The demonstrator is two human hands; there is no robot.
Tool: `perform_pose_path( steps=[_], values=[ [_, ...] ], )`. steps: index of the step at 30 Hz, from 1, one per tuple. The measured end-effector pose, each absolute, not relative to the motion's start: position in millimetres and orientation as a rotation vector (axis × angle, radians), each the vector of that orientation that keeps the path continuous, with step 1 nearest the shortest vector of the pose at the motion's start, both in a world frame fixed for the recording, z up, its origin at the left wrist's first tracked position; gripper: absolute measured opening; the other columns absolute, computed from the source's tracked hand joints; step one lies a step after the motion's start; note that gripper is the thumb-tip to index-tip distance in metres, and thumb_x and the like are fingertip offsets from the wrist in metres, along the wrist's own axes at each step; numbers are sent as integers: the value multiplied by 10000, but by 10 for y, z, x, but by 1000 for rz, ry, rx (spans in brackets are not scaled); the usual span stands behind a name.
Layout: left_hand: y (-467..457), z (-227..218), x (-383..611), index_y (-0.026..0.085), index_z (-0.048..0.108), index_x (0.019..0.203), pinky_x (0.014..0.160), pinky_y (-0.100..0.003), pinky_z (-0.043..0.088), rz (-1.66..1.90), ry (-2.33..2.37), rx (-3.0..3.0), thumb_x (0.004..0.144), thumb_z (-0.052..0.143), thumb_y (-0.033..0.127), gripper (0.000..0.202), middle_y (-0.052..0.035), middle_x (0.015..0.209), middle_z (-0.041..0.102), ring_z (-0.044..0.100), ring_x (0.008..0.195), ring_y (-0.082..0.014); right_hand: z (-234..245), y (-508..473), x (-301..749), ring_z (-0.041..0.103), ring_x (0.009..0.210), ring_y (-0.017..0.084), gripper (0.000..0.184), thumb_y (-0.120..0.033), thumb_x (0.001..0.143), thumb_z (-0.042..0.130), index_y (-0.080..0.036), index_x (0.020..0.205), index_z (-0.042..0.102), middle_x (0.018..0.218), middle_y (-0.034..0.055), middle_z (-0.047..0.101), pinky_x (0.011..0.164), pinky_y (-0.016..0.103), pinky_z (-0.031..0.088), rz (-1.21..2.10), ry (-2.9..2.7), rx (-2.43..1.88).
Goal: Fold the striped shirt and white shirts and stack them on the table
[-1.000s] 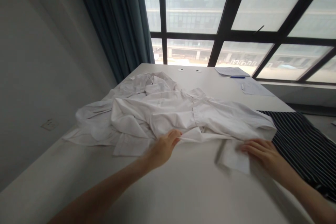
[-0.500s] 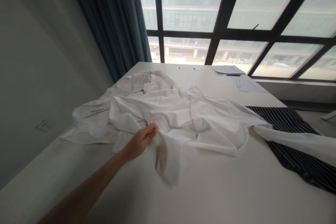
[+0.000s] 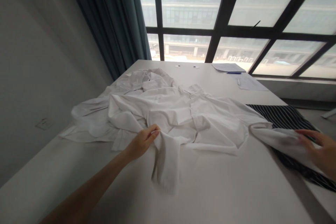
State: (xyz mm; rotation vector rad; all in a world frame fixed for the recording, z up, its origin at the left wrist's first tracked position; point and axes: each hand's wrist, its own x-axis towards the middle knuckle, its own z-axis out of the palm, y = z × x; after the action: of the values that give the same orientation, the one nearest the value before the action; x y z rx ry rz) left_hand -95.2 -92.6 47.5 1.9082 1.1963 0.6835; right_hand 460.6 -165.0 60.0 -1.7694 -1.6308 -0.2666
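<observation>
A white button-up shirt [image 3: 170, 106] lies rumpled on the table, its collar toward the window. My left hand [image 3: 144, 140] is closed on the fabric at its lower edge, thumb against fingers, and a loose flap hangs down beside it. At the right edge, my right hand [image 3: 320, 150] is partly cut off and blurred. Its fingers are spread over the shirt's outstretched sleeve [image 3: 278, 140]; whether they press on the cloth is unclear.
More crumpled white cloth [image 3: 89, 119] lies on the left of the white table [image 3: 223, 192]. A black striped cloth [image 3: 280, 115] is under the sleeve. Papers [image 3: 228, 67] and a blue pen [image 3: 234, 73] rest at the back. A dark curtain [image 3: 112, 17] hangs beside the window.
My right hand has come into view at the right, over the sleeve. My left hand keeps its grip on the shirt, and the hanging flap has swung slightly left.
</observation>
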Motion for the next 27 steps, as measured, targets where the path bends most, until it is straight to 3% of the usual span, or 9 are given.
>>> perform_pose_path(
  steps=[4,9,13,18,21,24,27],
  values=[
    [-947,434,-897,195,490,788,686,-258,388,760,1242,1877,952,359,446,328,26,714,492,487,702,-156,493,-1585,3683,641,965,338,186,-434,866,552,-312,949,665,992,124,696,891,528,464,-157,-1938,-1584],
    [-987,429,-932,200,472,745,653,-248,395,773,1241,1791,931,386,474,343,30,681,461,463,674,-151,285,-1635,2855,605,1129,257,286,-364,923,530,-294,1180,633,1188,80,671,924,425,476,105,-2439,-1359],
    [-1024,491,-985,199,478,737,629,-238,392,855,1245,1741,923,403,492,355,30,673,452,453,654,-143,253,-1508,2872,650,1023,249,246,-324,967,439,-261,1024,671,1045,74,723,888,431,462,142,-2394,-1330],
    [-1106,604,-1114,197,489,738,600,-230,372,946,1293,1748,922,418,504,365,31,658,450,440,630,-136,510,-1383,3219,672,782,232,306,-473,930,449,-268,911,675,848,40,727,682,340,510,206,-1934,-1537],
    [-1162,604,-1208,195,503,753,602,-235,384,846,1266,1775,929,412,500,364,17,690,525,482,646,-145,610,-1365,3372,669,737,235,345,-579,870,508,-275,870,672,821,34,725,606,316,504,214,-1777,-1676],
    [-1180,519,-1257,199,513,745,689,-265,444,702,1228,1896,935,405,462,342,-1,721,580,547,703,-173,529,-1335,3458,665,739,242,381,-625,846,524,-272,821,665,798,37,714,636,335,516,273,-1876,-1680],
    [-1161,401,-1269,205,517,710,902,-345,451,607,1250,2102,941,387,391,324,-11,708,599,589,790,-202,332,-1326,3506,660,792,264,401,-635,852,510,-263,829,661,842,58,698,724,398,522,178,-2017,-1617]
  ],
)
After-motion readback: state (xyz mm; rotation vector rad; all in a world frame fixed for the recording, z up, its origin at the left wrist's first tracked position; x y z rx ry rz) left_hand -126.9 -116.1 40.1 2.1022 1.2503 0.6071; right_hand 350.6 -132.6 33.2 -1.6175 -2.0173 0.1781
